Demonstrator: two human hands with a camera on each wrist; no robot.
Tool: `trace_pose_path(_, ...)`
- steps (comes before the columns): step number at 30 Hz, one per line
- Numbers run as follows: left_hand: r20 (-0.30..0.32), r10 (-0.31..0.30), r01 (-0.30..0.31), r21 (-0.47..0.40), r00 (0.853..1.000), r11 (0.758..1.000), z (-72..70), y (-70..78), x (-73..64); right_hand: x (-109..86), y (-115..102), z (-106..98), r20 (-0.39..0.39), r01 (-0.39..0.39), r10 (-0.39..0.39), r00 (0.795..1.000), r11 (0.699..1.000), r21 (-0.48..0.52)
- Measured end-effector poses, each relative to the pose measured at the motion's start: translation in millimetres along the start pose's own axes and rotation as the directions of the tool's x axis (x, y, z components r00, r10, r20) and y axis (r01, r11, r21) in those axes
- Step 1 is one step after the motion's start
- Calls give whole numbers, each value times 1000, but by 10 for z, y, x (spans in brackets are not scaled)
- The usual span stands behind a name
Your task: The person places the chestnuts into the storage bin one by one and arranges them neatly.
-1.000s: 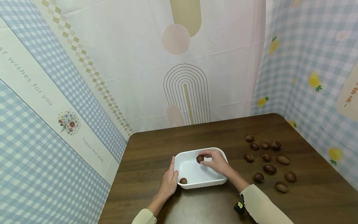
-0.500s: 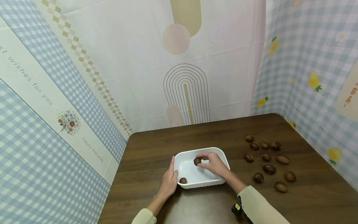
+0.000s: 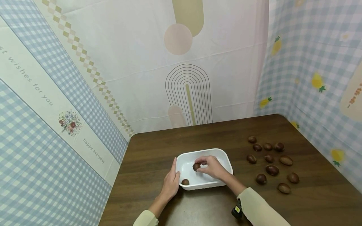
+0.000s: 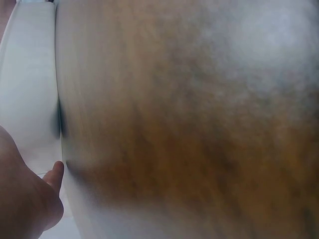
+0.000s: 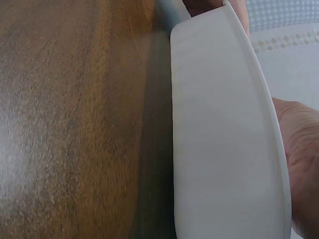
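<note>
My right hand (image 3: 212, 167) pinches a round brown nut (image 3: 196, 167) between thumb and fingers, inside a white rectangular dish (image 3: 226, 163). Another brown nut (image 3: 185, 182) lies in the dish's near left corner. My left hand (image 3: 170, 183) rests against the dish's left side, its fingers straight along the outer wall and its thumb at the rim. In the left wrist view the hand (image 4: 27, 199) shows beside the dish wall (image 4: 30, 74). The right wrist view has the outer wall (image 5: 224, 124) in front of the hand (image 5: 301, 154), hiding the fingertips and the nut.
Several brown nuts (image 3: 272, 170) lie spread over the right side of the brown wooden table (image 3: 158, 141). Patterned cloths (image 3: 141, 62) hang behind it and at both sides. A dark device (image 3: 237, 212) is strapped near the right sleeve's cuff.
My right hand has moved left and toward the near side within the dish, carrying its nut. The left hand, the dish and the other nuts have stayed put.
</note>
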State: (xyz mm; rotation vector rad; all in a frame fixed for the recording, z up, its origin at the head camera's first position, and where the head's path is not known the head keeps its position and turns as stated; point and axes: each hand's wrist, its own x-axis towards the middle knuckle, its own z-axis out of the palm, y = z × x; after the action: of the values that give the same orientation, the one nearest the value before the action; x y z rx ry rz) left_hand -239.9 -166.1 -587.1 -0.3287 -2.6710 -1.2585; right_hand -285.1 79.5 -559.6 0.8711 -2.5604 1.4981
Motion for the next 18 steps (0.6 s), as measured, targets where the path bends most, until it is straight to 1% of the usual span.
trace_pose_path(10, -17, 22, -22, 15, 1000, 1000, 4, -12, 4, 21, -27, 59, 117, 7, -6, 993, 1000, -5)
trace_pose_path(14, -15, 18, -18, 15, 1000, 1000, 8, -16, 2, 26, -41, 82, 151, -7, 6, 989, 1000, 9)
trace_pose_path(18, -11, 12, -12, 12, 1000, 1000, 8, -15, 2, 33, -57, 112, 182, -41, 34, 983, 998, 37)
